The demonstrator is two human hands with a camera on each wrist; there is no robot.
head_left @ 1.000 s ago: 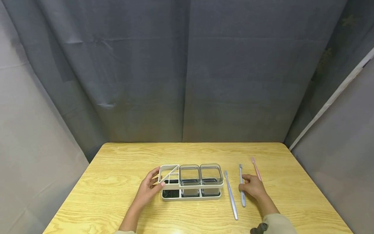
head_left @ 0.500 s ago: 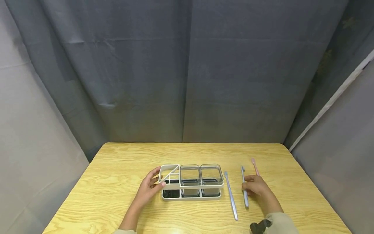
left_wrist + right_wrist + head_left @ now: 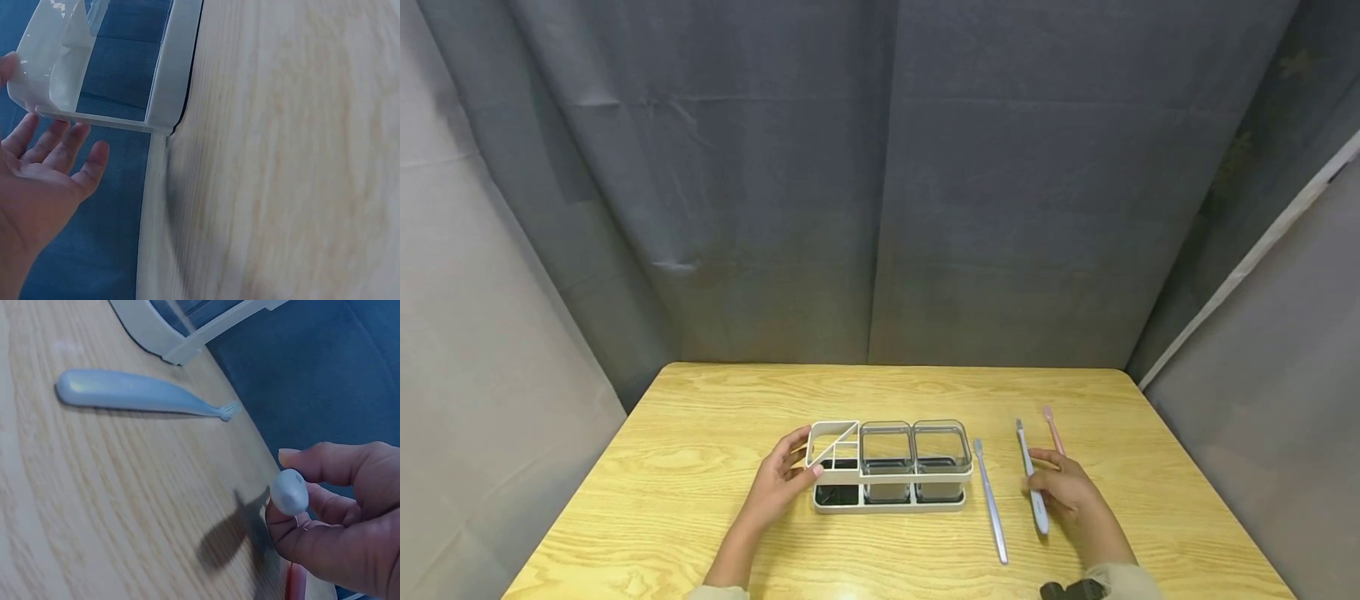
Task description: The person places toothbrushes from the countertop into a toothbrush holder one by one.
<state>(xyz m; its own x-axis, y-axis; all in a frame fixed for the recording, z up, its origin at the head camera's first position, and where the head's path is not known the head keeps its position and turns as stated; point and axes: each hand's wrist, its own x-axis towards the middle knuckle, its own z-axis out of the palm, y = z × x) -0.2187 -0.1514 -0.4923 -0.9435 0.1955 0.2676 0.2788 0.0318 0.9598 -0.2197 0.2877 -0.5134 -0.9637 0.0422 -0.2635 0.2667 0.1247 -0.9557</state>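
Note:
A white holder [image 3: 887,479] with two clear square cups [image 3: 912,450] and a divided left section stands mid-table. My left hand [image 3: 790,467] rests against its left end with straight fingers [image 3: 59,147], the thumb on the front rail. My right hand [image 3: 1047,483] pinches the handle of a grey-blue toothbrush [image 3: 1028,471]. In the right wrist view the handle's rounded end [image 3: 289,492] is raised off the wood and casts a shadow. A second grey toothbrush [image 3: 990,500] lies flat between holder and hand. A pink toothbrush [image 3: 1051,427] lies just behind my right hand.
The wooden table [image 3: 662,467] is boxed in by grey curtains [image 3: 880,208] at the back and on both sides. Bare wood spreads left of the holder and along the front edge. A dark wrist strap [image 3: 1071,590] shows at the bottom.
My right hand has closed on the middle toothbrush and lifted its handle end, swinging it slightly right and toward me. The left hand and holder have stayed put.

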